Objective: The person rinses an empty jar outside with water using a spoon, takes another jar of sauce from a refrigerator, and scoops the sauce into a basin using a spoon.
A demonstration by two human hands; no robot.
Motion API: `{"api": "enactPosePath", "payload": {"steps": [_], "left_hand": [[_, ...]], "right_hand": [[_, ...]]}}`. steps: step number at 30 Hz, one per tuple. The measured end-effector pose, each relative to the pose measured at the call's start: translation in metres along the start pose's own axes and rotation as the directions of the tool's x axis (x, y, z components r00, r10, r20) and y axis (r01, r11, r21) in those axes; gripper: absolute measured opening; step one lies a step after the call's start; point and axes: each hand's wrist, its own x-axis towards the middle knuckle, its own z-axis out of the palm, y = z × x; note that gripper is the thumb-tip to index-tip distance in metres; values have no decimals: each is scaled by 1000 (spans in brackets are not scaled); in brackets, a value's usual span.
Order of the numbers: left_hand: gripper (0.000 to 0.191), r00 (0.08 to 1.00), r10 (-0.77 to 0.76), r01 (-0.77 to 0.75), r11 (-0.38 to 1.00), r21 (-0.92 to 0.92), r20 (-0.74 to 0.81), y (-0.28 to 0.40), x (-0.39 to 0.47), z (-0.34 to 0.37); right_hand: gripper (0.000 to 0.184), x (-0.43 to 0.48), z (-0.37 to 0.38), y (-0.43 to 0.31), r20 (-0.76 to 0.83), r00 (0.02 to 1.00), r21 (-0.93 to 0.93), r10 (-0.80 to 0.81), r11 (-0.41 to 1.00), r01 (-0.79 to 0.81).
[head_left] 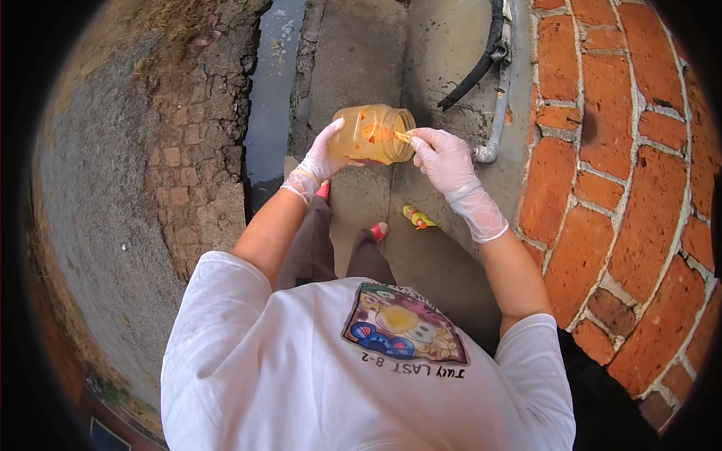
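Observation:
A wide-mouthed clear jar (pixel 361 132) lies tilted on its side in the air, its open mouth facing right. Orange-red residue clings to its cloudy, yellowish wall. My left hand (pixel 324 155), in a thin translucent glove, grips the jar around its base end. Gloved the same way, my right hand (pixel 443 155) pinches a thin yellow strip-like tool (pixel 401 136) at the jar's mouth. The tool's far end seems to reach inside the jar, and its full shape is hidden by my fingers.
A yellow squeeze bottle (pixel 417 216) with a red cap is on the concrete by my foot. To the left runs a water-filled drainage channel (pixel 271 101). A brick wall (pixel 606 169) rises on the right, beside a grey pipe (pixel 500 121) and a black hose (pixel 471 82).

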Motion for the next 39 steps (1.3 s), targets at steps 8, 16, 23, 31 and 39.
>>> {"api": "enactPosePath", "payload": {"steps": [8, 16, 23, 31, 39], "left_hand": [[61, 996, -85, 85, 996, 19, 7, -12, 0, 17], [59, 995, -84, 88, 994, -67, 54, -11, -5, 22], [59, 996, -65, 72, 992, -105, 68, -11, -6, 33], [59, 993, -21, 31, 996, -84, 113, -22, -1, 24], [62, 995, -20, 33, 991, -129, 101, -21, -10, 25]], "right_hand": [[25, 5, -24, 22, 301, 952, 480, 64, 852, -209], [31, -13, -28, 47, 389, 906, 737, 165, 534, -414], [28, -11, -15, 26, 346, 922, 612, 172, 704, -361], [29, -16, -1, 26, 184, 894, 817, 408, 442, -370], [27, -27, -7, 16, 257, 947, 583, 193, 751, -311]]}}
